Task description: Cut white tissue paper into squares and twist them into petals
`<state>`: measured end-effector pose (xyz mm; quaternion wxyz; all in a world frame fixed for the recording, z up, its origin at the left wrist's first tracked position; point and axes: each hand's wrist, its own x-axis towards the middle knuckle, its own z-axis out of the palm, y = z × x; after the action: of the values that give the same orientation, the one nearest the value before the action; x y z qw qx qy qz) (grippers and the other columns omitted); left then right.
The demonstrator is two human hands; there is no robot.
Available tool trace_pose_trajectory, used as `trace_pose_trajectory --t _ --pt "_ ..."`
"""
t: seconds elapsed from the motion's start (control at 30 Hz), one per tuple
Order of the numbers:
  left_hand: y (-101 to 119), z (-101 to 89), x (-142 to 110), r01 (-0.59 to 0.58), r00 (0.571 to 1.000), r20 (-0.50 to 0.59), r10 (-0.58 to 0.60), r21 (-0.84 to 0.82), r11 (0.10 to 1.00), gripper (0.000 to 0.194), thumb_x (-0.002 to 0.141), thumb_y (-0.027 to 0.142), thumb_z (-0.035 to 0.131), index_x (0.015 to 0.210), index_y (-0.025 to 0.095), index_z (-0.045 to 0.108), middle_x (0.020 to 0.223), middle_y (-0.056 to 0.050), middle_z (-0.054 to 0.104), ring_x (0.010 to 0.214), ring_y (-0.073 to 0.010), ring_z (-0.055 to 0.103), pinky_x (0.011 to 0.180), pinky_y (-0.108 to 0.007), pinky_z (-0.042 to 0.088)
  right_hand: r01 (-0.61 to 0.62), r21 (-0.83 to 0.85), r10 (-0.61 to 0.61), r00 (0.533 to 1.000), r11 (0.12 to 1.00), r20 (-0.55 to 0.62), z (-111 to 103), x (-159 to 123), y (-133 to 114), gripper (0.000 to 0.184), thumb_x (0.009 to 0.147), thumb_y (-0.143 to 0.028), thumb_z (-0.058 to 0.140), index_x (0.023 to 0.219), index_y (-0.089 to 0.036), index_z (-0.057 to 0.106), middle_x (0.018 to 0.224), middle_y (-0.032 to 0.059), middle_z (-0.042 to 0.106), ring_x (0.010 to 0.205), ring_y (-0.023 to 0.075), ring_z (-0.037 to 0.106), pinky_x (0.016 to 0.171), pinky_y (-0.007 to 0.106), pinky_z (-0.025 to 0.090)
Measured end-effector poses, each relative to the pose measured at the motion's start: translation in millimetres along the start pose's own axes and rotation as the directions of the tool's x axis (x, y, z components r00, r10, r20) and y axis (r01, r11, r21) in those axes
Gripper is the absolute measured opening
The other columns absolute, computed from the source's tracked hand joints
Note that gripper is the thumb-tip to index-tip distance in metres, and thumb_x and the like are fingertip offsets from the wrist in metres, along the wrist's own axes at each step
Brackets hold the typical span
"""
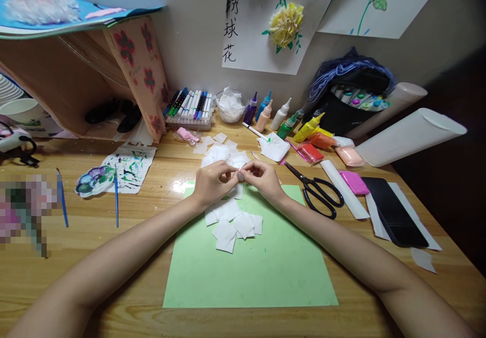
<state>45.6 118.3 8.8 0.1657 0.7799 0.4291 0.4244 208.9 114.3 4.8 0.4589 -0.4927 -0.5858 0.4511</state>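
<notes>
My left hand [215, 181] and my right hand [263, 180] meet above the far edge of a green sheet of paper [250, 277]. Fingertips of both are pinched together on a small, pale piece of paper [240, 175], mostly hidden by the fingers. Just behind the hands is a pile of white paper squares [218, 154]. More loose white squares [227, 234] lie overlapping on the green sheet, nearer to me than the hands.
Black-handled scissors [322, 196] and a phone [395, 211] lie at right. Behind stand paint bottles [250, 109], a bowl of white tissue [230, 106] and a marker case [190, 120]. Two paintbrushes [117, 201] and a paint-smeared palette [94, 180] lie at left.
</notes>
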Motion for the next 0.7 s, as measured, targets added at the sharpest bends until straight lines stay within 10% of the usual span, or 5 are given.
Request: trace_pose_trajectory --t 0.7 --pt "0.8 -0.3 0.1 -0.008 0.999 0.035 0.009 -0.005 1.0 0.016 0.08 0.027 0.057 0.076 0.018 0.07 0.06 0.001 0.059 0.052 -0.0072 0.049 0.05 -0.021 0.035 0.003 0.048 -0.005 0.999 0.999 0.033 -0.4 1.1 2.5 0.025 0.071 -0.04 0.068 0.072 -0.016 0.061 0.07 0.0023 0.059 0.063 0.0136 0.052 0.059 0.027 0.042"
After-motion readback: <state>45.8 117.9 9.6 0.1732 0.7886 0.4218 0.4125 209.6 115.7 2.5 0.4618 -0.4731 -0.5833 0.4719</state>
